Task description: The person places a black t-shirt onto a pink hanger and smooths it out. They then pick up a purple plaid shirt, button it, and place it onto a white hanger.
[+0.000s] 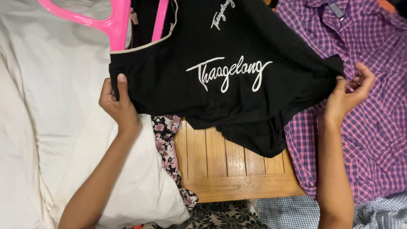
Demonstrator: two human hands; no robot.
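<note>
A black T-shirt (237,85) with white script lettering is stretched out flat between my two hands, over a wooden slatted surface. My left hand (117,104) pinches its left edge, thumb on top of the fabric. My right hand (349,94) pinches the right edge between thumb and fingers. The shirt's lower part hangs crumpled toward me.
A pink hanger (111,21) lies at the top left on a cream cloth (51,106). A purple checked shirt (373,118) covers the right side. A floral garment (169,152) lies beside the wooden slatted surface (224,169). Blue patterned and black-and-white fabrics lie at the bottom.
</note>
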